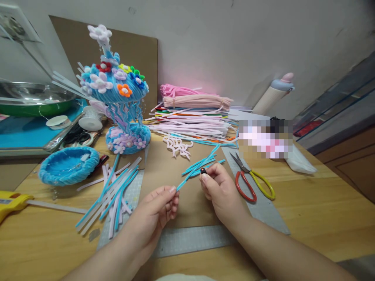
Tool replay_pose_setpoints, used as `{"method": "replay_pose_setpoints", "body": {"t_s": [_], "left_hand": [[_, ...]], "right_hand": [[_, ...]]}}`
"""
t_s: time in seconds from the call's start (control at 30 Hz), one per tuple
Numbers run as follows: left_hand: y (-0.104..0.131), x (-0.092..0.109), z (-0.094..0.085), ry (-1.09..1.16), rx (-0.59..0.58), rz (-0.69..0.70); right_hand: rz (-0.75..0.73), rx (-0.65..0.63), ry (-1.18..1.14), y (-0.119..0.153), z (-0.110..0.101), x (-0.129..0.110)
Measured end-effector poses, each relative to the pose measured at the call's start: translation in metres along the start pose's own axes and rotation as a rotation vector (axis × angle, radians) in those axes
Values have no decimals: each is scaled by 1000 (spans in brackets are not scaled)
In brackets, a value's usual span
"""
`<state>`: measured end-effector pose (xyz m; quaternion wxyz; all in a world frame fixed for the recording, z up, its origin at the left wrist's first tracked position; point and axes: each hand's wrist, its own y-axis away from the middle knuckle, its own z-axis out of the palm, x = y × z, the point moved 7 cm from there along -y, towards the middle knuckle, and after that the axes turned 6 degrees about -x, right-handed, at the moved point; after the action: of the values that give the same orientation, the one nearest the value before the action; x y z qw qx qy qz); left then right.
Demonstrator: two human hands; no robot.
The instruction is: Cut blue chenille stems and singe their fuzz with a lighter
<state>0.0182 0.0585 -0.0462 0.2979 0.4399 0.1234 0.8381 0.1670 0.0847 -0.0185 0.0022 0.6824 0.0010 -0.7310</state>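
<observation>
Between the thumb and fingers of my left hand is one end of a light blue pipe cleaner. It slants up toward my right hand, which is closed in a pinch around a small black piece with an orange spot. What that piece is, I cannot make out. Whether the pipe cleaner touches it is unclear. Several cut blue pipe cleaners lie just behind, on a brown cardboard sheet. Farther back on the sheet is a cluster of bent white pipe cleaner pieces.
Red-and-yellow-handled scissors lie right, on a grey cutting mat. At left are a flowered blue jellyfish-like craft, a fuzzy blue bowl shape, loose strips and a yellow glue gun. Bundled pipe cleaners lie behind, a bottle at back right.
</observation>
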Motion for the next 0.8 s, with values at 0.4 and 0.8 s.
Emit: {"method": "replay_pose_setpoints", "body": {"t_s": [0.4,0.8], "left_hand": [[1,-3,-2,7,-2,-7],[1,-2,-1,-8,10,-10]], "right_hand": [[-43,76,8,-3,-8,-1],[-30,90,6,-7,-13,3]]}}
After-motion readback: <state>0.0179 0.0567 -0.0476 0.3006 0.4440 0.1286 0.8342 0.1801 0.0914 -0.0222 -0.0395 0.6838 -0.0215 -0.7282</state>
